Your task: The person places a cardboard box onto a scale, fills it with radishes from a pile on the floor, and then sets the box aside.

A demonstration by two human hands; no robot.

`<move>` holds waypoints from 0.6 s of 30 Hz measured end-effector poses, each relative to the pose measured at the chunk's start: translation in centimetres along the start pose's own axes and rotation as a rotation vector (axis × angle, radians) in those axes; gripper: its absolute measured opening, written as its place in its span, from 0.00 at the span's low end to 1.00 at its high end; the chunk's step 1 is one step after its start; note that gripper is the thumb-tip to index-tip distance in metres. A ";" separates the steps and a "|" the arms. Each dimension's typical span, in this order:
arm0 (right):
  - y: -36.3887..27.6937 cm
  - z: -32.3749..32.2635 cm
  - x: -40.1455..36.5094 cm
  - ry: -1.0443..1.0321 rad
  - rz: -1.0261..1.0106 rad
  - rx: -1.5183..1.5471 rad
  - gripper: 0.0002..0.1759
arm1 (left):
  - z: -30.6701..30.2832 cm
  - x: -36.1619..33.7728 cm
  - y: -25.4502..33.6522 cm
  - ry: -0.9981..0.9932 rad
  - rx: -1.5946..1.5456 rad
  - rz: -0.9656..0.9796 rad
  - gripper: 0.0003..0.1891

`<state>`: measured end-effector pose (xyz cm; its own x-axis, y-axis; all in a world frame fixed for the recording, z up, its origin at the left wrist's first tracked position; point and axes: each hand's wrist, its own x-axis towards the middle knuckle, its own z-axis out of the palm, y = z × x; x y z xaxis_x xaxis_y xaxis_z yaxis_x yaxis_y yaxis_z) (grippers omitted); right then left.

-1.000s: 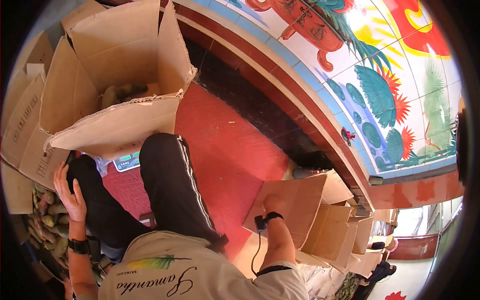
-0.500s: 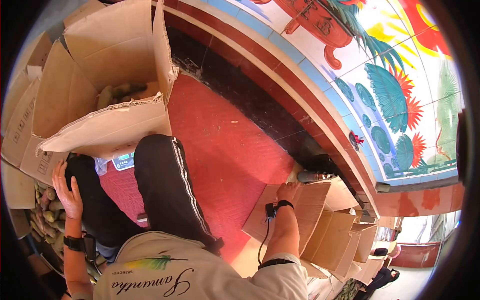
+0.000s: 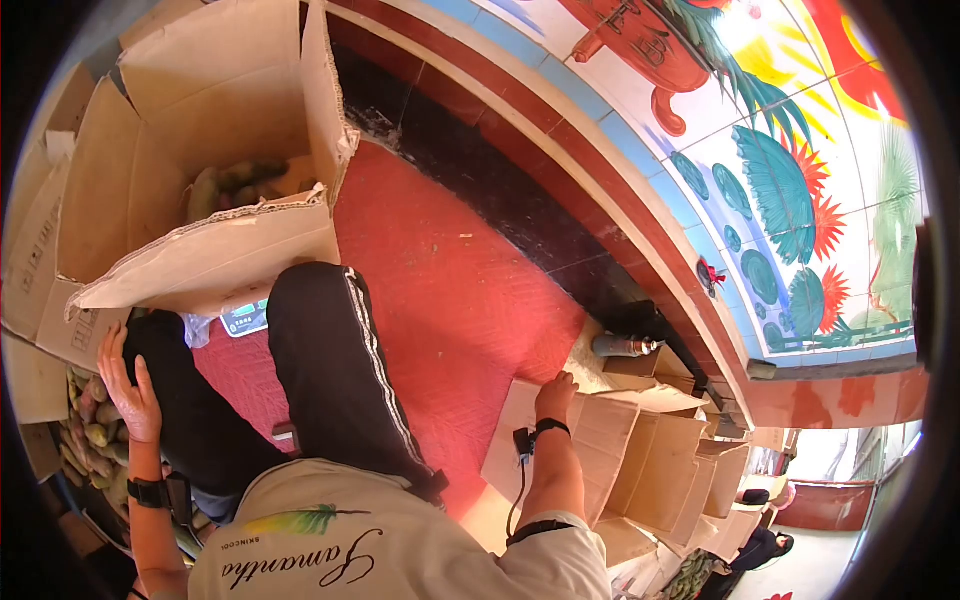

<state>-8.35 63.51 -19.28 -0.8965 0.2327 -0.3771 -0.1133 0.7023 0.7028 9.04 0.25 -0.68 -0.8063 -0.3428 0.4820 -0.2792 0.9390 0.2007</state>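
My right hand (image 3: 556, 395) is closed over the top edge of an open cardboard box (image 3: 607, 430) at my right side. A black band and a small cabled device are on that wrist. My left hand (image 3: 133, 395), fingers spread, rests by my knee and the lower edge of a large open cardboard box (image 3: 225, 245). Several long, knobbly tubers (image 3: 235, 183) lie in the bottom of that large box. More reddish-brown tubers (image 3: 100, 425) are heaped below my left hand.
A scale (image 3: 245, 318) and a clear plastic bag (image 3: 197, 330) lie between my knees on the red mat (image 3: 450, 290). A metallic bottle (image 3: 625, 346) lies near the tiled wall base. A person in dark clothes (image 3: 762, 550) is at the lower right.
My right hand has moved left with the box edge, away from the bottle, which now shows more fully. My left hand stays nearly in place.
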 end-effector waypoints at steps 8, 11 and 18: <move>-2.1 3.1 -5.9 -0.040 -0.061 0.185 0.14 | -0.3 -0.4 -0.8 0.032 -0.068 -0.043 0.17; -3.0 14.3 -6.3 0.114 0.009 0.545 0.15 | -0.4 -0.5 -1.0 0.027 -0.102 -0.049 0.18; -2.5 11.1 -15.2 -0.195 0.125 0.598 0.15 | -0.2 -0.3 -1.8 -0.003 -0.124 -0.018 0.19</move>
<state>10.26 65.65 -22.01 -0.7869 0.4154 -0.4563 0.2962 0.9030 0.3114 9.90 -1.35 -1.03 -0.8034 -0.3595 0.4746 -0.2272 0.9219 0.3137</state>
